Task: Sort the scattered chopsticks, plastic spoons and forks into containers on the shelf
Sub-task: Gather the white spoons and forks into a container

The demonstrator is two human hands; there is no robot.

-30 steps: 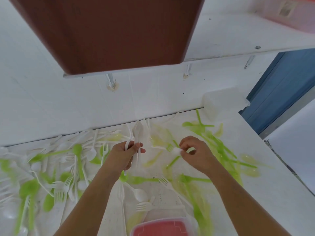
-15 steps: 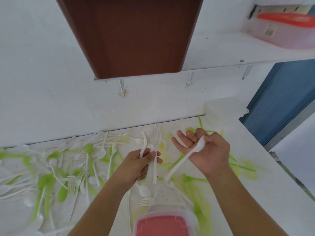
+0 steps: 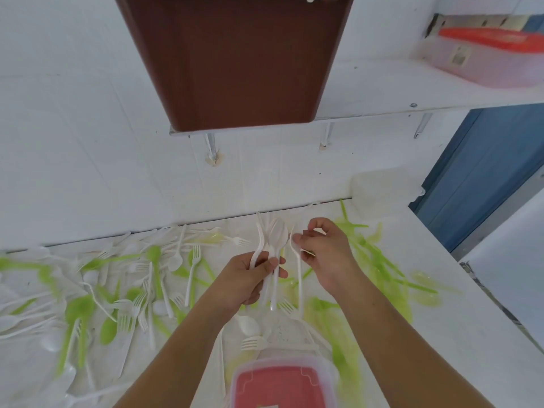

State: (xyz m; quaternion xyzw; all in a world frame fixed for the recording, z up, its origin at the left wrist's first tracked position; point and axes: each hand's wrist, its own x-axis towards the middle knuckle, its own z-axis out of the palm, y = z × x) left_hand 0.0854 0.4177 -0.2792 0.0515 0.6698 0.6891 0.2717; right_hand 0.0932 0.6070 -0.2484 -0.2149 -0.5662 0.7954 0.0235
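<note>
My left hand (image 3: 253, 275) grips a bunch of white plastic spoons (image 3: 275, 242), bowls up, above the white counter (image 3: 441, 319). Just right of it, my right hand (image 3: 326, 248) pinches the top of one more white spoon (image 3: 298, 275), which hangs handle down beside the bunch. White and green spoons and forks (image 3: 123, 293) lie scattered over the counter, mostly left of my hands; a green pile (image 3: 374, 257) lies to the right. A brown bin (image 3: 235, 60) stands on the white shelf (image 3: 382, 95) straight above.
A clear box with a red lid (image 3: 488, 51) sits on the shelf at the right. A red-lidded clear container (image 3: 279, 384) stands at the counter's near edge. A translucent white tub (image 3: 382, 187) stands by the wall. A blue door (image 3: 482, 178) is at the right.
My right hand lifted a white spoon off the counter and carried it left, up against the bunch in my left hand. The view tilted upward, showing more of the shelf.
</note>
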